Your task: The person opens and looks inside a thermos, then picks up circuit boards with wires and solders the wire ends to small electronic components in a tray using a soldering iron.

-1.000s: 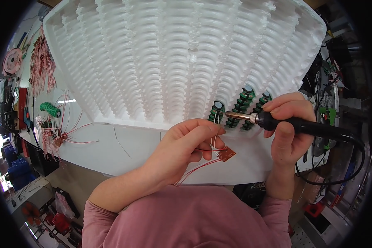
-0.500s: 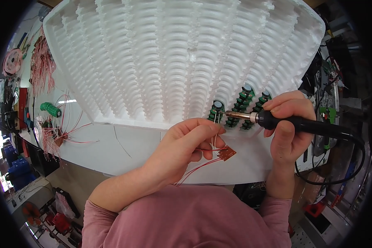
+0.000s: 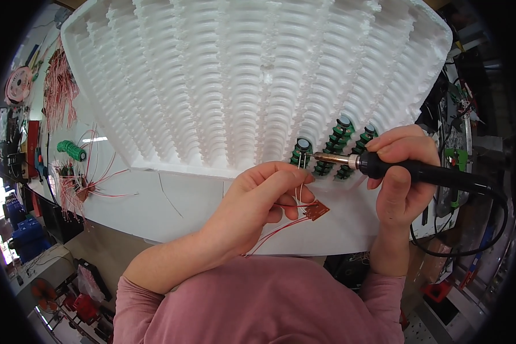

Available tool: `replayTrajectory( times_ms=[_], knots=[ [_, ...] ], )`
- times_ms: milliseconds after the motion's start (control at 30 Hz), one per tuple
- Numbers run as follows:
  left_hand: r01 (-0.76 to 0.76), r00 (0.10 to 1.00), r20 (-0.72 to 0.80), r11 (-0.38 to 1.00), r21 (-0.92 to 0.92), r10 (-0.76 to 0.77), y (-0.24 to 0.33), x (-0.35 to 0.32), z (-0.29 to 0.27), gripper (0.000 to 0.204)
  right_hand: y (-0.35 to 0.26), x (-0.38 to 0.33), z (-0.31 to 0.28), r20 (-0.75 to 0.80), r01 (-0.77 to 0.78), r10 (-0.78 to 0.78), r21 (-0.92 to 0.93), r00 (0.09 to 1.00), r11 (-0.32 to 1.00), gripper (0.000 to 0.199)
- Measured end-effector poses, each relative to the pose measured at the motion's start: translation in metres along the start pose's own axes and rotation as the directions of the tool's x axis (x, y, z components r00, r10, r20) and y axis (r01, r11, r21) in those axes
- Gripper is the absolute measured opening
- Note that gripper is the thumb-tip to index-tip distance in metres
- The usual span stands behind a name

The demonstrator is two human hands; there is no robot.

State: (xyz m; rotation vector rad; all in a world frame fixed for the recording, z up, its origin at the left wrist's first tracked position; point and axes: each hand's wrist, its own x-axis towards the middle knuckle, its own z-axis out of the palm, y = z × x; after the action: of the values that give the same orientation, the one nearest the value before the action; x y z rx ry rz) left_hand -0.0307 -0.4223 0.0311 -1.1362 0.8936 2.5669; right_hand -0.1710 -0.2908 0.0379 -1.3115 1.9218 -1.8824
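My left hand [image 3: 269,189] pinches thin white wires [image 3: 301,186], whose ends stick up past the fingertips. From these wires a small brown circuit board [image 3: 317,211] dangles below the fingers, with red wires [image 3: 272,234] trailing toward my body. My right hand [image 3: 404,166] is wrapped round the black handle of a soldering iron [image 3: 387,168]. Its tip points left, close to the wire ends and a green round part with a pale top [image 3: 303,146]; whether it touches them I cannot tell. More stacked green parts [image 3: 338,137] sit in the grooves of the white foam tray [image 3: 212,97].
At left on the white table [image 3: 143,212] lie a green coiled stack [image 3: 71,151], boards with red and white wires [image 3: 80,186] and a hanging wire bundle [image 3: 60,86]. The iron's black cable [image 3: 501,223] loops at right. A loose thin wire [image 3: 171,196] lies before the tray.
The soldering iron's tip has shifted slightly right, away from the wire ends. The small circuit board has swung a little to the right and tilted. Both hands keep their hold.
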Motion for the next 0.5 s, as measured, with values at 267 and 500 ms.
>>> replayTrajectory(
  times_ms=[267,500],
  knots=[
    [0.0,1.0,-0.008,1.0,-0.002,-0.001,-0.0006,0.0007,-0.0008,0.017,-0.0018,0.0004,0.0026,0.016,-0.003,0.004,-0.094,1.0,0.996,0.041],
    [-0.006,1.0,-0.001,1.0,-0.011,0.006,-0.0009,0.0001,-0.001,0.017,-0.0018,-0.0002,0.0028,0.004,-0.003,0.004,-0.108,1.0,0.994,0.043]
  ],
)
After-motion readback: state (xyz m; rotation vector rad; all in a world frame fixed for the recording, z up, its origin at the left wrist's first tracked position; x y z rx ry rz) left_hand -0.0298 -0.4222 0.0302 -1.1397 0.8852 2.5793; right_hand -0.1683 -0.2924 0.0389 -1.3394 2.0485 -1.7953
